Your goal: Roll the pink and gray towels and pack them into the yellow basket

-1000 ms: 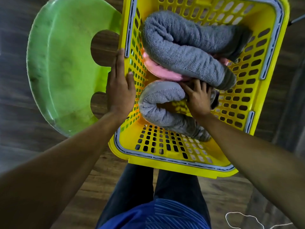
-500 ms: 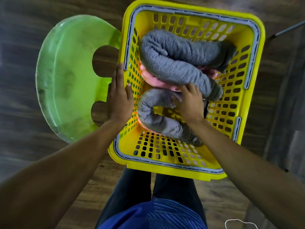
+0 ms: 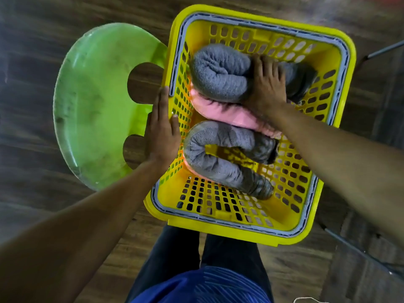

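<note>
The right hand has left the near gray towel, where it was busy a moment ago, and now reaches deeper into the yellow basket, to the far gray towel. Its grip is clamped over the middle of that roll, with the fingers curved over the top, and I think it is pushing the roll down. The left hand has stayed where it was, flat against the left wall of the basket, with straight fingers, its grip apart and holding nothing. In my judgement the rolling is finished and only the last arranging remains. All the towels are inside the basket. The far gray roll lies on the pink towel, and the near gray roll, bent like a U, touches the pink one from the near side. A green plastic seat stands just left of the basket.
</note>
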`<state>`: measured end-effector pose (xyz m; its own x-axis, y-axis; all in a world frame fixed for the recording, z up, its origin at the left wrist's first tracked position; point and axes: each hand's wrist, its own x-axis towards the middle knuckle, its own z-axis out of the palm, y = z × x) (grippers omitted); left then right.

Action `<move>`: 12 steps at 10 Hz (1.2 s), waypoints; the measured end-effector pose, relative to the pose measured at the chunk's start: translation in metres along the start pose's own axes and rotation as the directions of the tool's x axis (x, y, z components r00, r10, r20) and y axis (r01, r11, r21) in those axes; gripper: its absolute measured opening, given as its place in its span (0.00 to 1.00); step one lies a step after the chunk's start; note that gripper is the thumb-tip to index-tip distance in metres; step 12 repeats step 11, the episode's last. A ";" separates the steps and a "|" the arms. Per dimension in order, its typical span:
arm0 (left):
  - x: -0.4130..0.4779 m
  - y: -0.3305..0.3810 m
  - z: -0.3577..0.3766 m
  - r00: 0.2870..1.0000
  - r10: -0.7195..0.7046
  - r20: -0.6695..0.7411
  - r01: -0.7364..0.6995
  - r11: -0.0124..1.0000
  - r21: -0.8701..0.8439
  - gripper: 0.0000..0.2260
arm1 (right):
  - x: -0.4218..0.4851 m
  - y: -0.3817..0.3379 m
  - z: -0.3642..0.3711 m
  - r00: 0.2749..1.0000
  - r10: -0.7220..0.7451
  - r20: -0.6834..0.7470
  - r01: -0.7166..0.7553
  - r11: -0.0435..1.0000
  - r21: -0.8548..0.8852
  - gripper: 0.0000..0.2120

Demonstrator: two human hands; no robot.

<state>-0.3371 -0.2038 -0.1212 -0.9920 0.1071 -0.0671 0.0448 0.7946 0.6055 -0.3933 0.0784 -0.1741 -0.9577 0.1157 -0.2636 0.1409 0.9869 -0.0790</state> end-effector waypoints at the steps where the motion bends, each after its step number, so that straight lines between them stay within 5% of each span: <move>1: -0.001 -0.003 0.002 1.000 0.013 -0.007 -0.013 1.000 -0.009 0.26 | 0.016 0.002 0.005 0.987 0.031 0.159 -0.033 0.999 0.005 0.54; 5: 0.000 -0.005 -0.010 0.995 -0.086 0.047 0.097 0.940 -0.328 0.21 | -0.134 -0.038 -0.037 0.999 0.002 -0.048 0.003 0.993 0.122 0.44; 7: 0.002 -0.009 -0.008 0.997 -0.059 0.057 0.074 0.945 -0.318 0.22 | -0.183 -0.049 0.034 0.983 -0.044 0.176 0.035 0.998 0.050 0.48; 10: 0.000 -0.005 -0.008 0.992 -0.056 0.115 0.078 0.977 -0.196 0.25 | -0.183 -0.052 0.043 0.955 0.034 0.294 -0.063 0.994 0.088 0.55; 12: 0.001 0.000 -0.020 0.994 -0.020 0.108 0.023 0.999 -0.029 0.26 | -0.184 -0.050 0.019 0.939 0.086 0.333 -0.158 0.968 0.197 0.46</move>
